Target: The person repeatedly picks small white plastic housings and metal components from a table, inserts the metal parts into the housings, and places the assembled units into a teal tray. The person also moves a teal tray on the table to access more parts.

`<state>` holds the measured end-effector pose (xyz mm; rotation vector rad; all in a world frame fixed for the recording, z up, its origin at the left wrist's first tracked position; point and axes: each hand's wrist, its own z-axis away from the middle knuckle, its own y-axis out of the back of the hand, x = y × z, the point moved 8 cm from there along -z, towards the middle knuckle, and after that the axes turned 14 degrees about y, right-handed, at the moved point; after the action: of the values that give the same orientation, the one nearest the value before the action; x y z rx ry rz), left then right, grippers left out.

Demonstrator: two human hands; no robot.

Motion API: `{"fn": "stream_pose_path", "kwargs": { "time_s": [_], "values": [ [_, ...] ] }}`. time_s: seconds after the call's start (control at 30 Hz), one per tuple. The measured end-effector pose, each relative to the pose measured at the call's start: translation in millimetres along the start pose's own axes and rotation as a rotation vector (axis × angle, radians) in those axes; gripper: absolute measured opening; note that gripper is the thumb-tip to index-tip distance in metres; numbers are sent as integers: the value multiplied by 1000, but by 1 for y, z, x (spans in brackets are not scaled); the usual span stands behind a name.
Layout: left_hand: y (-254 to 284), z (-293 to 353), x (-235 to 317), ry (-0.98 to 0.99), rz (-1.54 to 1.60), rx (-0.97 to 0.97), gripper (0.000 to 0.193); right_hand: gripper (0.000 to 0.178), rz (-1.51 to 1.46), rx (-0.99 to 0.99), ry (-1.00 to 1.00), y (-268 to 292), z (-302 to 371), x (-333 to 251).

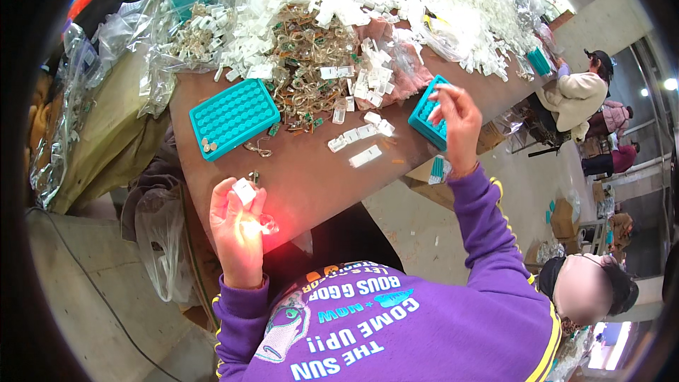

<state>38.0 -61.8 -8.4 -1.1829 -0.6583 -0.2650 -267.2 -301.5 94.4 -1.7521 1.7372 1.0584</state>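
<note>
My left hand [239, 240] is closed around a small white plastic case [245, 191], held above the near part of the table. A red glow lights the palm and fingers, and a bit of clear wire [269, 225] loops out beside them. My right hand [458, 124] hovers over a teal tray with small round pockets [417, 119] at the table's right edge. Its fingertips are drawn together; whatever they pinch is too small to make out. Another teal pocketed tray [233, 114] lies at the left, with a few coin-like discs [208, 145] in its near corner.
Tangled wire strings with small green boards [308, 64] heap up behind the trays. White cases [364, 157] lie loose and in a row on the brown table [304, 170]. White parts [453, 10] and plastic bags cover the back. Co-workers [580, 92] sit at the right.
</note>
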Motion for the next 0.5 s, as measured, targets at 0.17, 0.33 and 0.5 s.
{"fn": "stream_pose_path", "kwargs": {
  "time_s": [0.17, 0.33, 0.5],
  "values": [
    [-16, -31, -14, 49, 91, 15, 29, 20, 547, -362, 151, 3, -99, 50],
    [-25, -51, -17, -9, 125, 21, 27, 21, 943, -734, 286, -17, -133, 129],
    [-18, -26, -17, -25, 90, -24, 25, 11, 910, -793, 467, -29, -138, 147]
  ]
}}
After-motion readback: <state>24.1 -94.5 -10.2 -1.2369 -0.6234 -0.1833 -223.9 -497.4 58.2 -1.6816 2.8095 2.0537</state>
